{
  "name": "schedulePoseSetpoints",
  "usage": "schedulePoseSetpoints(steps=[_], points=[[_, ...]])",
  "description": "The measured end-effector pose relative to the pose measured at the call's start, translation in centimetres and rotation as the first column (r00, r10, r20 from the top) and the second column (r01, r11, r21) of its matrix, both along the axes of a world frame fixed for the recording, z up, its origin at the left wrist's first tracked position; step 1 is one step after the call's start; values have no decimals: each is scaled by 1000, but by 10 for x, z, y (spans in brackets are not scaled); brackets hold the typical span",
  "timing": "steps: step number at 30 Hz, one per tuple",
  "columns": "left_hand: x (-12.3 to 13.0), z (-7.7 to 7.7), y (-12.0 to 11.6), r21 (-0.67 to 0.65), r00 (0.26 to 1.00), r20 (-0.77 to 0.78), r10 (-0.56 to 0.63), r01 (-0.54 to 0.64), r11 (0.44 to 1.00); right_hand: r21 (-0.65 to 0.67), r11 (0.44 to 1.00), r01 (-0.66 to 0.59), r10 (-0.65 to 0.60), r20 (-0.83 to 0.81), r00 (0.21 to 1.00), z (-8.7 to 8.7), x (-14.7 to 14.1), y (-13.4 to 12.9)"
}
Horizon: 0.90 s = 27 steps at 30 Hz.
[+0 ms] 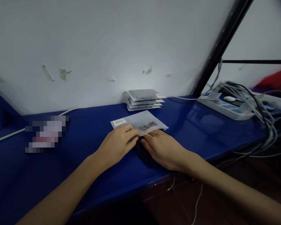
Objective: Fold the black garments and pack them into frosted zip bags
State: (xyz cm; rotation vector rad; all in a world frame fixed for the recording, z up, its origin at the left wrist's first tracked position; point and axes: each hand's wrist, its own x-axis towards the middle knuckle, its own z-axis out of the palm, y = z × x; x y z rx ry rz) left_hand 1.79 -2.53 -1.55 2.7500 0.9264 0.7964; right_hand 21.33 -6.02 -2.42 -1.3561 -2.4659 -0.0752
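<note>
A frosted plastic bag lies on the blue table, with a white label at its left corner and a dark printed block near its front edge. My left hand pinches the near edge of this bag, its thumb below and its fingers on top. My right hand is palm down at the same edge, with fingers stretched forward and the thumb apart. Its fingertips go out of sight at the bag's edge; I cannot tell whether they are inside or beneath it.
Behind the bag, several similar bags are stacked against the white wall. To the right lie a white power strip and tangled cables. A blurred-out item sits on the left, near a white cable.
</note>
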Motion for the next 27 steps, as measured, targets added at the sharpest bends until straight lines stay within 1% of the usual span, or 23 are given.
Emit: schedulePoseSetpoints(steps=[2,4,6,9,11,13,15,17,18,20,22,24,27], points=[[0,-2,1,-13,999,34,17,-16,1000,-31,998,-54,53,-19,998,1,1,9],[0,-4,3,-17,998,34,60,-60,998,-38,998,-46,46,-2,999,1,1,20],[0,-4,4,7,990,-12,138,-138,990,-22,1000,12,-11,48,999,-1,1,30],[1,-4,4,57,957,-110,269,-264,963,24,988,155,-156,63,986,-5,-2,41],[1,-3,3,72,938,-152,311,-303,950,40,979,198,-198,-9,980,-6,-4,44],[2,-3,3,71,935,-155,318,-311,948,28,981,190,-185,-121,975,-4,-6,41],[1,-3,2,64,939,-128,318,-312,948,5,983,186,-179,-252,951,-1,-3,32],[2,-3,2,52,944,-99,314,-310,949,5,990,143,-133,-342,930,2,5,19],[2,-3,1,45,946,-90,312,-310,950,22,997,79,-67,-346,936,3,10,11],[4,-2,0,25,949,-81,306,-305,952,44,993,-105,113,-263,958,4,23,-1],[5,-1,0,8,952,-74,297,-297,955,31,971,-235,237,-164,958,2,34,-8],[7,0,-1,-5,958,-61,280,-281,960,26,964,-265,266,-125,956,0,39,-9],[8,-2,-1,-33,971,-38,235,-236,971,61,973,-224,230,-124,965,-3,32,-1]])
